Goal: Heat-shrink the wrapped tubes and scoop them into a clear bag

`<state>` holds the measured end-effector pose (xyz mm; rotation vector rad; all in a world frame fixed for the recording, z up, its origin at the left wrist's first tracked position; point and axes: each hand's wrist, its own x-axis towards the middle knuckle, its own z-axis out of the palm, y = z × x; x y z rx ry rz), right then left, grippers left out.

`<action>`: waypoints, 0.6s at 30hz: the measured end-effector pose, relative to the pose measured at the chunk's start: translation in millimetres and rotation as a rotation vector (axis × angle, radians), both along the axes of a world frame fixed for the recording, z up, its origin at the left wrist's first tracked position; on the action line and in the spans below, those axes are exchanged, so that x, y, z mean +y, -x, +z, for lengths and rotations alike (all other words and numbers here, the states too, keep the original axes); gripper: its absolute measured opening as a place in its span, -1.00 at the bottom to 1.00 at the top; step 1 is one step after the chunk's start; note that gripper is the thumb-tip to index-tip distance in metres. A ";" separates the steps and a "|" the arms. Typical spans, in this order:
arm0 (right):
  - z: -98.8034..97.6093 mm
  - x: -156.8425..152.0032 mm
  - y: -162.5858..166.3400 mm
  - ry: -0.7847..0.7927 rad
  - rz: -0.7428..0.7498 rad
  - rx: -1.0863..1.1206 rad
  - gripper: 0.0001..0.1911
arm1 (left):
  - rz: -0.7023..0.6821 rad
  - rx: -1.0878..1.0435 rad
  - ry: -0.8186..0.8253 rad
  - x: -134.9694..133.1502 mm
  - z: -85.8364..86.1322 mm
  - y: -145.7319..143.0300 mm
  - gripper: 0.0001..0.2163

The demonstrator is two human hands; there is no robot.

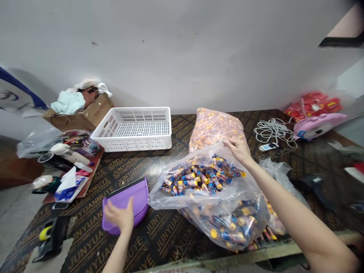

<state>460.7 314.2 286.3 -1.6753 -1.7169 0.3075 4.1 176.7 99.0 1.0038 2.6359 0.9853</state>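
My left hand (121, 215) is held over a purple dustpan (139, 193), thumb and fingers spread; whether it touches the plastic cannot be made out. The dustpan lies on the dark printed board with its black edge facing away. My right hand (238, 148) pinches the far rim of a clear plastic bag (167, 201), keeping its mouth wide. Inside the bag are many small blue bottle-shaped pieces with yellow caps (199, 178). Behind it rests another clear bag (214, 127) full of pinkish pieces with yellow parts.
A white perforated basket (136, 144) stands by the wall, near a cardboard box (96, 112) with cloths. A tape dispenser (51, 239) sits front left. White cable (274, 131), a pink fan (318, 127) and red packets (313, 104) occupy the right. Another bag of pieces (280, 220) lies near the front edge.
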 end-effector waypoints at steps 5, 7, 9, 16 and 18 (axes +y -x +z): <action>1.0 1.7 -4.2 0.220 0.089 -0.200 -0.57 | -0.696 -0.766 0.202 62.2 19.4 -73.9 -0.21; 2.0 -2.4 -10.2 0.337 0.144 -0.399 -0.57 | -0.787 -1.076 0.407 75.9 26.0 -83.9 -0.29; 2.0 -11.3 -19.2 0.433 0.097 -0.597 -0.56 | -0.797 -1.182 0.549 80.9 35.4 -83.0 -0.37; -23.8 -60.7 -62.0 0.484 -0.164 -0.191 -0.59 | -0.904 -1.185 0.543 70.2 113.9 -81.7 -0.60; -33.6 -70.4 -66.8 0.429 -0.231 0.137 -0.64 | -0.926 -1.193 0.479 67.3 139.6 -87.5 -0.64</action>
